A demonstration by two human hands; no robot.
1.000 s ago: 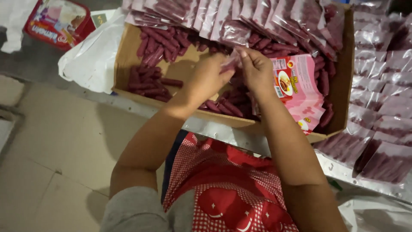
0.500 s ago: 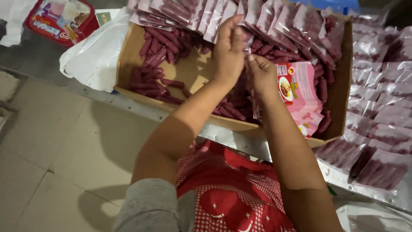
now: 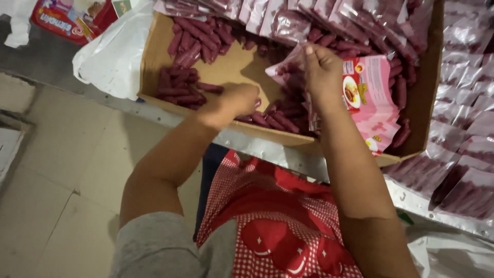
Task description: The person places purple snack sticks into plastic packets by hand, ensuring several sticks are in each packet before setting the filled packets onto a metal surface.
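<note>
A shallow cardboard box on the counter holds many loose dark red sausages. My right hand grips a clear plastic pouch partly filled with sausages, held up over the middle of the box. My left hand is lower, fingers curled down among the loose sausages near the box's front wall; whether it holds any is hidden. A stack of flat pink printed pouches lies in the box just right of my right hand.
Filled sausage pouches are piled along the box's far side and across the counter at the right. A white plastic bag and a red package lie left of the box. Tiled floor is below left.
My left hand has dropped from the raised pouch down to the loose sausages at the box front. My right hand stays up, holding the pouch.
</note>
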